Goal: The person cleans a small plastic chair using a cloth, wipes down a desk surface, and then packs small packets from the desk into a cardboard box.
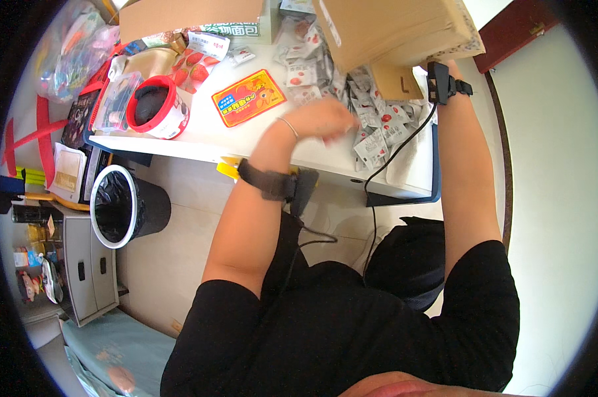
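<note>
Blurred, my left hand (329, 120) is over the white desk, at the left edge of a heap of small printed sachets (371, 116); whether its fingers hold anything is unclear. My right hand (442, 67) is mostly hidden at the near side of a cardboard box (388, 32), which is tilted above the heap. Its fingers cannot be made out. More sachets lie under and beside the box. A red and yellow flat packet (248, 98) lies on the desk to the left of my left hand. Each wrist wears a black strap with a cabled device.
Left on the desk stand a red-rimmed tub (152, 106), a clear plastic case (116, 101) and a strawberry-printed pouch (197, 59). Another open carton (239, 32) is behind them. A lined waste bin (114, 206) stands below the desk's left end. Black cables hang over the front edge.
</note>
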